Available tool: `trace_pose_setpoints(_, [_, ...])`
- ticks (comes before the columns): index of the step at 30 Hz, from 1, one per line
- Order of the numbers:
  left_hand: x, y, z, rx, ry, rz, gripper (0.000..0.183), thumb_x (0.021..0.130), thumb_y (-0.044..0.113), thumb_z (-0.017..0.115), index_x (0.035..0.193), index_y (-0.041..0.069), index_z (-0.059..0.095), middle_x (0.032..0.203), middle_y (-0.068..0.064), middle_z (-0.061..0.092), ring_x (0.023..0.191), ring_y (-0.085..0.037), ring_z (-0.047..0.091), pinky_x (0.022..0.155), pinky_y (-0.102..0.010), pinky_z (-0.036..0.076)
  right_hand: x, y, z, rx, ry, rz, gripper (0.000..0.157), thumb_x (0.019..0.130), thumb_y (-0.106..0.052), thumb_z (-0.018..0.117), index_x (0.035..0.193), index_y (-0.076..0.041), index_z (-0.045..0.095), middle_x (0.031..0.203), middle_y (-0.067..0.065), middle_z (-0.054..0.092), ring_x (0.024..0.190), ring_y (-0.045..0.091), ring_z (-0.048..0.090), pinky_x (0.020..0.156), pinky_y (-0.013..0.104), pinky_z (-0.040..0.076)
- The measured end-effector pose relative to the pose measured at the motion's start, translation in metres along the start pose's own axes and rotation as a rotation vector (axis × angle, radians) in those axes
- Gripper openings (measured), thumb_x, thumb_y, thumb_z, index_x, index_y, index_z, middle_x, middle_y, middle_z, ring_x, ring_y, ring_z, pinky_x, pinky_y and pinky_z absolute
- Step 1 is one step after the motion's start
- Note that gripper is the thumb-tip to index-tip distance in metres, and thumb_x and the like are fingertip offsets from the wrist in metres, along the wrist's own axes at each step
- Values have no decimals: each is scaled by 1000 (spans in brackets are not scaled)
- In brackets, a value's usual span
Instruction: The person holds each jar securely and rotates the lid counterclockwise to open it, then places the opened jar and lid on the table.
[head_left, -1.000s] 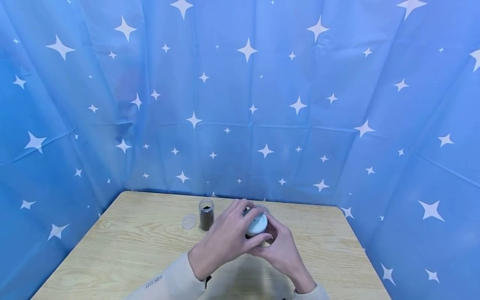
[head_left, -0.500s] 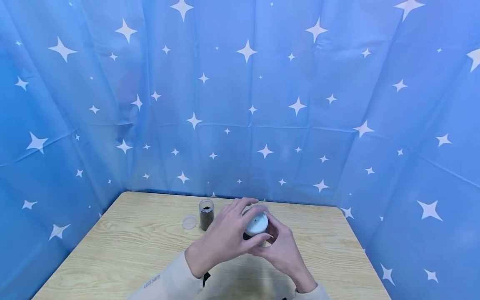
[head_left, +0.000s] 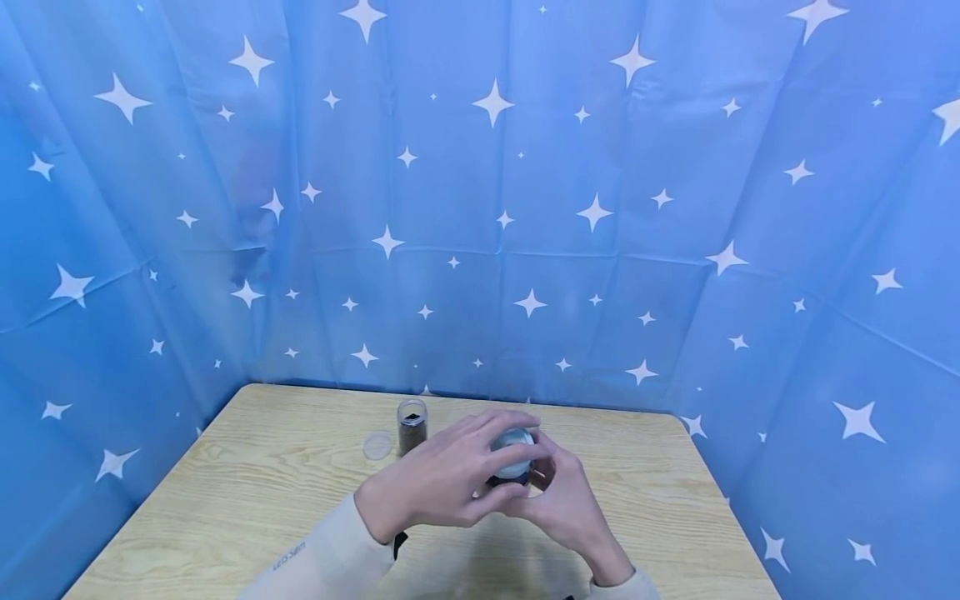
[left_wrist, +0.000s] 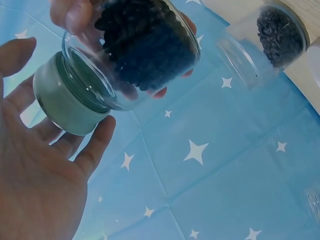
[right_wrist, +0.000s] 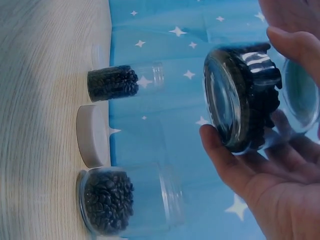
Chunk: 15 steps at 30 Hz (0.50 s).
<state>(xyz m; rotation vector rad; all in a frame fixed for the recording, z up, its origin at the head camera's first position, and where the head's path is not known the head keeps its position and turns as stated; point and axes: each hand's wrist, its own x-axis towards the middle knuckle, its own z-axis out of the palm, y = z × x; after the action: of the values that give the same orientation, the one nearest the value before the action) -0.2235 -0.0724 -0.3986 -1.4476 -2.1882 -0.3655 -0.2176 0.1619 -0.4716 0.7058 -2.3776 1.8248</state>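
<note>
My right hand [head_left: 562, 500] grips a clear glass jar [left_wrist: 150, 50] of dark beans, held up and tilted, fingers around its side. At the jar's mouth is a pale green lid [left_wrist: 72, 97], round and smooth. My left hand [head_left: 446, 471] has its fingers curled over this lid; in the left wrist view several fingertips press its side, while the thumb stands a little off it. The right wrist view shows the jar's base [right_wrist: 225, 100] facing the camera and the lid's inner side [right_wrist: 300, 95] beyond the beans.
On the wooden table [head_left: 262, 483] stands an uncovered jar of dark contents [head_left: 412, 429], beside a flat translucent lid [head_left: 377, 445]. The right wrist view shows a slim bean jar [right_wrist: 112, 84], a white lid [right_wrist: 91, 136] and a wider bean jar [right_wrist: 107, 200]. A starry blue curtain [head_left: 450, 208] hangs behind.
My left hand has turned over the lid, its wrist shifting left and its fingers lying further across the top. More of the lid is covered. The right hand has stayed almost still.
</note>
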Motion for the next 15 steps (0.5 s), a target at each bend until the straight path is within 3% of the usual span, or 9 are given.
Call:
trace_pose_setpoints(5, [0,-2,0,1,-1,18,44,115,30,72,159,25,69,166,-8,63,158,-26,61,127,-43,58,-1,1,0,22,-18,-23,73,95,-14,97,160,-20,65,149,13,73,126,17,81,103,32,70])
trace_pose_setpoints(15, [2,-3,2,6,9,37,37,117,22,68,153,23,71,158,-6,66,150,-23,65,127,-37,57,-1,-1,0,22,-20,-24,82,92,-16,100,163,-27,62,152,12,71,128,16,81,104,30,69])
